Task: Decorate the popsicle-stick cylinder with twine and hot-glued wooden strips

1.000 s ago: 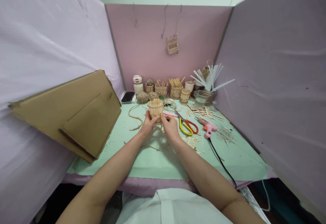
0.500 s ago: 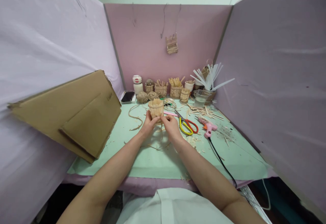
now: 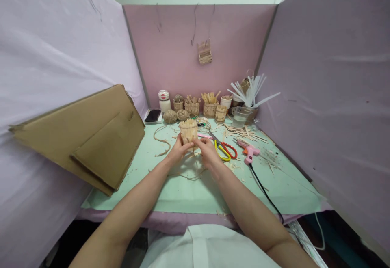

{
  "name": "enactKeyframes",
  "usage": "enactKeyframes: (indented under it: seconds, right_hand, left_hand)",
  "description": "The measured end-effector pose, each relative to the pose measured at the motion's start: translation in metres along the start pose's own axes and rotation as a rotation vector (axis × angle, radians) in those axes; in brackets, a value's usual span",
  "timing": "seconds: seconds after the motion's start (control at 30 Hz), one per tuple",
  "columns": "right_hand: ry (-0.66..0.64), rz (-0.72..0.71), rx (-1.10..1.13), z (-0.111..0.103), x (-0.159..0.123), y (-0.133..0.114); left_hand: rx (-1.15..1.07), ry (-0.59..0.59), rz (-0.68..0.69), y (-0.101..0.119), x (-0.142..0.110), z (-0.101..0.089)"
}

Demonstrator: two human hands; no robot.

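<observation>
A small cup of pale wooden sticks [image 3: 189, 130], with twine round its upper part, is held just above the mat. My left hand [image 3: 178, 150] is closed round its left side and base, thumb at the lower front. At the cup's lower right, my right hand [image 3: 207, 150] presses its thumb and fingers against the side. Loose twine [image 3: 191, 178] trails below the hands onto the mat; whether the right fingers also pinch it, I cannot tell. Scissors [image 3: 224, 148] with yellow and red handles lie just right of my right hand.
A pink glue gun [image 3: 251, 151] with a black cord lies on the right. Cardboard [image 3: 91, 138] leans at the left. Along the back stand a white jar [image 3: 165, 102], stick-filled baskets [image 3: 210, 107], twine balls [image 3: 170, 116], a phone [image 3: 152, 116] and white glue sticks [image 3: 251, 91]. Wood splinters [image 3: 246, 133] are scattered at right.
The cup has moved slightly right and down in my hands. My right hand has shifted a little to the right, its fingers now flatter against the cup.
</observation>
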State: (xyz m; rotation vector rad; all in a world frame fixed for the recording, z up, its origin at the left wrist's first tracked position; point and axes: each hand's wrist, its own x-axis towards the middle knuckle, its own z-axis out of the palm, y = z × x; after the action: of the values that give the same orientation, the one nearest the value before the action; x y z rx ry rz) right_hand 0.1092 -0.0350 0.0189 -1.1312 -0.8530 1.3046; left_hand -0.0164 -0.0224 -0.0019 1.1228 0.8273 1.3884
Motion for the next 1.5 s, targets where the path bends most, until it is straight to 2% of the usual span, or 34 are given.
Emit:
enactKeyframes:
  seconds: [0.43, 0.77, 0.9, 1.2, 1.37, 1.5]
  right_hand:
    - [0.002, -0.011, -0.011, 0.0, 0.0, 0.003]
    - [0.107, -0.131, -0.016, 0.0, 0.001, -0.002]
    - [0.131, -0.136, -0.027, 0.001, 0.004, -0.001]
    - [0.081, -0.097, 0.054, -0.001, 0.003, -0.003]
    - [0.062, -0.14, 0.045, 0.0, 0.004, 0.0]
    - [0.059, -0.124, 0.055, -0.001, 0.004, -0.001]
  left_hand:
    - [0.096, 0.056, -0.014, 0.001, 0.0, 0.0]
    - [0.105, 0.056, -0.009, -0.005, 0.004, -0.006]
    - [0.117, 0.053, -0.015, -0.004, 0.003, -0.005]
    - [-0.023, 0.009, -0.108, 0.004, -0.002, 0.004]
    - [-0.046, 0.003, -0.118, 0.007, -0.005, 0.008]
    - [-0.051, 0.007, -0.142, 0.008, -0.006, 0.008]
